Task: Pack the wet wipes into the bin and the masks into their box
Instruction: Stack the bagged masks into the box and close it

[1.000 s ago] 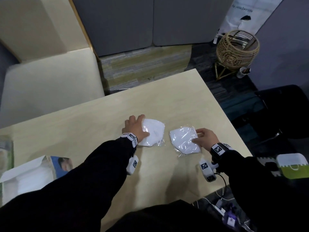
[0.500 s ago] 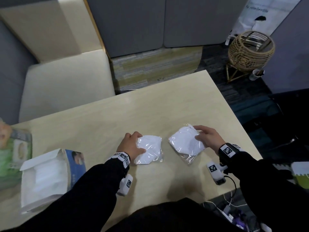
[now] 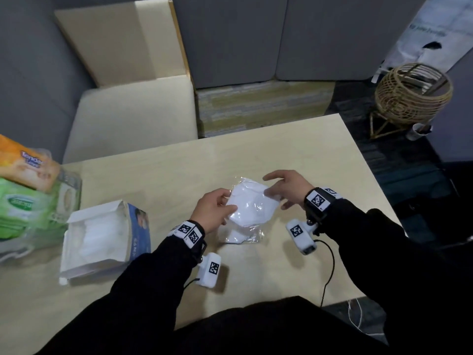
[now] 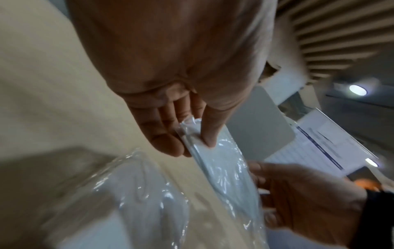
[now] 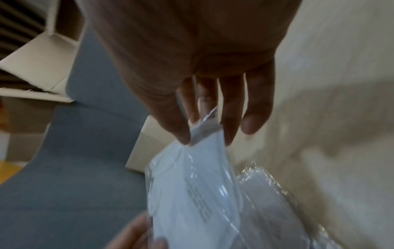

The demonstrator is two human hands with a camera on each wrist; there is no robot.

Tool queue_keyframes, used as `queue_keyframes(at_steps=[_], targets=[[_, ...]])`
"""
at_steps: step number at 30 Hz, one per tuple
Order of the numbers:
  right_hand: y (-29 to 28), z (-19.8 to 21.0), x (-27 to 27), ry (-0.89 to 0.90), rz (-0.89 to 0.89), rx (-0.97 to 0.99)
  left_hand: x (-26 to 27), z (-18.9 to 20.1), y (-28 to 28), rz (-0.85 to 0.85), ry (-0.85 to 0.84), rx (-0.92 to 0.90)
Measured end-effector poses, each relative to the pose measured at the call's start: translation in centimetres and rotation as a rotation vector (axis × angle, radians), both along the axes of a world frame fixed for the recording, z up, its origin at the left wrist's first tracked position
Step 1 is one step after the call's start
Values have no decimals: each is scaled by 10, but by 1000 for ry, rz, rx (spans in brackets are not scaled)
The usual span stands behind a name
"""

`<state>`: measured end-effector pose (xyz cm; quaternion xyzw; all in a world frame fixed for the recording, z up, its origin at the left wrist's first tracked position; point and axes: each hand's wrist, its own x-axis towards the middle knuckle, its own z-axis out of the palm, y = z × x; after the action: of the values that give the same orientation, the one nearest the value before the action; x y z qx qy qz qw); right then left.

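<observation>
Above the middle of the worktop (image 3: 158, 172) I see both hands pinching one bagged mask (image 3: 252, 204): my left hand (image 3: 213, 210) holds its left edge between thumb and fingers, my right hand (image 3: 288, 188) its right edge. A second bagged mask (image 3: 244, 237) lies flat on the worktop just beneath it. The open mask box (image 3: 102, 237) sits well to the left, with wipes packs (image 3: 28, 190) stacked beyond it at the edge.
</observation>
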<state>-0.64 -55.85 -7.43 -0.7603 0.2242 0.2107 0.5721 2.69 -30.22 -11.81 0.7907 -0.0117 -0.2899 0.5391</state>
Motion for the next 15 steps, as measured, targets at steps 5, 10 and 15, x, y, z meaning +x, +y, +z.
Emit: queue_keyframes(at_steps=[5,10,15], targets=[[18,-25,-14,165,-218,127,-24,-27,31,149,54,135],[42,-56,-34,258,-251,-68,-38,-46,29,-130,-131,606],[56,-66,-44,272,-172,-153,-35,-49,15,-102,-35,524]])
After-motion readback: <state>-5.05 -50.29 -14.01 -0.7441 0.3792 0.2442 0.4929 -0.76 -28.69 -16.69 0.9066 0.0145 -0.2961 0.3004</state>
